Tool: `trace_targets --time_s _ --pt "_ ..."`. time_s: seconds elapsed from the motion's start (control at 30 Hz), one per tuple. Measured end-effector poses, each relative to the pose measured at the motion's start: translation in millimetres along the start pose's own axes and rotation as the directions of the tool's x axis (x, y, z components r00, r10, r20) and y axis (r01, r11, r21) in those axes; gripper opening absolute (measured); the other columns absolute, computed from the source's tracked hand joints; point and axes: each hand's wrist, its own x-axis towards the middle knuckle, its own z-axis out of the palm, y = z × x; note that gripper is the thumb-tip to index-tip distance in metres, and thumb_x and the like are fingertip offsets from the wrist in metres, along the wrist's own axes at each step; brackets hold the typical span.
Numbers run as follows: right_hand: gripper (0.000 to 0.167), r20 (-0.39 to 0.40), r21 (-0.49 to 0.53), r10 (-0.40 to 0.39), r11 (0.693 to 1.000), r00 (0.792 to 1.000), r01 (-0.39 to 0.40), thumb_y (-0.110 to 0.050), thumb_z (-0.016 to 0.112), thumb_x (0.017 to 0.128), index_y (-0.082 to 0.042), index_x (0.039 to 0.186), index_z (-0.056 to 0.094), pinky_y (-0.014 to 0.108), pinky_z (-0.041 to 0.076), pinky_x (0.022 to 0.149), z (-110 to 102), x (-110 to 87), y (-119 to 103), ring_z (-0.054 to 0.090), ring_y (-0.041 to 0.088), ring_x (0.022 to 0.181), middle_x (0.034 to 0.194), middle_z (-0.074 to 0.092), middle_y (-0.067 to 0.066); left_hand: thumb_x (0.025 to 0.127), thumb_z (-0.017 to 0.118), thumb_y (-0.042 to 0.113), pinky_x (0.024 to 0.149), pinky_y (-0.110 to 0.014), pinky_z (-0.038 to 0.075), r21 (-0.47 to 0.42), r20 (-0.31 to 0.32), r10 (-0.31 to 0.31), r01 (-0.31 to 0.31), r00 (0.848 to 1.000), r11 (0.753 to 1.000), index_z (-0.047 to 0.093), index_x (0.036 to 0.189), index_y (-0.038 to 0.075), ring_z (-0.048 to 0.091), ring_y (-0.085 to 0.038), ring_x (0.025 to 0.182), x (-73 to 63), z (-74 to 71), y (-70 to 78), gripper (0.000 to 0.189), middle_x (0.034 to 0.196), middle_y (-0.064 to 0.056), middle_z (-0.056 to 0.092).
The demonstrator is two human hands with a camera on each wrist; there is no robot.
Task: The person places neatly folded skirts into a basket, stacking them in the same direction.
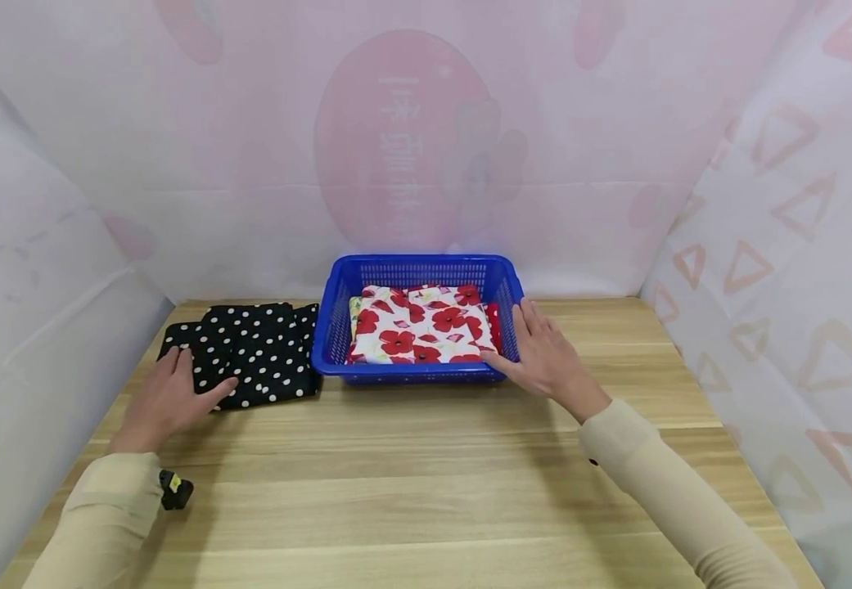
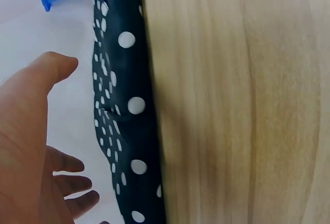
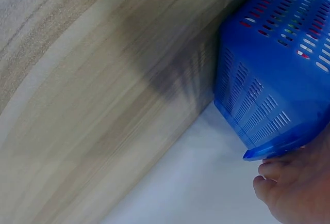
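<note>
Reader: Cloth [image 1: 267, 352], blk w/ white dots: where, & how held?
Editor: On worktop [image 1: 396, 491], just L of blue basket [image 1: 418, 374]. L grip [image 1: 168, 401] is at its left edge, fingers loose & spread, nothing grasped; whether they touch, can't tell.
Reader: R grip [image 1: 547, 357]?
Editor: At basket's near-right corner, fingers laid fairly straight along rim, thumb toward front rim; not clenched.
Reader: Handling, approx.?
Editor: Cloth prob. light, soft, floppy, not fragile; folded layers may slide apart, so best taken at opp. edges, thumbs on top, fingers under. Basket, w/ floral fabric [image 1: 426, 327] lying inside, looks like thin, semi-stiff plastic, prob. light; hold by rim at opp. ends
</note>
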Motion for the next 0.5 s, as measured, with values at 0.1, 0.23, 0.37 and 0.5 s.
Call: trace_targets --time_s 0.1,0.23,0.37,0.5 --pt "0.112 -0.012 -0.003 -0.004 1.000 1.000 0.004 -0.078 0.043 0.097 0.003 0.167 0.010 0.063 0.017 0.132 1.3 0.3 0.1 0.011 0.046 0.164 0.177 0.008 0.025 0.100 0.051 0.070 0.118 -0.077 0.025 0.006 -0.009 0.009 -0.009 1.000 1.000 0.016 0.152 -0.029 0.023 -0.069 0.145 3.2 3.4 -2.9 0.118 0.158 -0.054 0.016" --pt "0.112 -0.020 -0.011 -0.007 1.000 1.000 0.007 -0.077 0.043 0.098 0.004 0.167 0.010 0.062 0.017 0.133 3.3 1.0 0.1 0.011 0.046 0.164 0.177 0.008 0.025 0.100 0.051 0.071 0.119 -0.076 0.023 0.011 0.000 0.001 -0.001 1.000 1.000 0.014 0.152 -0.029 0.020 -0.069 0.146 7.1 7.6 -6.8 0.119 0.158 -0.054 0.013" --pt "0.111 -0.022 -0.018 -0.003 1.000 1.000 0.003 -0.076 0.045 0.098 0.005 0.167 0.010 0.061 0.017 0.133 4.7 0.6 1.2 0.011 0.046 0.164 0.177 0.008 0.026 0.099 0.051 0.072 0.119 -0.076 0.023 0.010 0.009 -0.006 0.006 1.000 1.000 0.013 0.152 -0.029 0.020 -0.069 0.146 10.8 11.4 -11.3 0.120 0.158 -0.054 0.013" --pt "0.111 -0.025 -0.017 -0.002 1.000 1.000 0.002 -0.076 0.045 0.097 0.004 0.167 0.011 0.060 0.018 0.133 5.1 0.2 1.5 0.011 0.045 0.165 0.177 0.009 0.025 0.099 0.051 0.072 0.119 -0.077 0.023 0.007 0.029 -0.015 0.015 0.999 1.000 0.010 0.152 -0.030 0.017 -0.069 0.146 14.8 15.8 -15.5 0.122 0.159 -0.055 0.010"
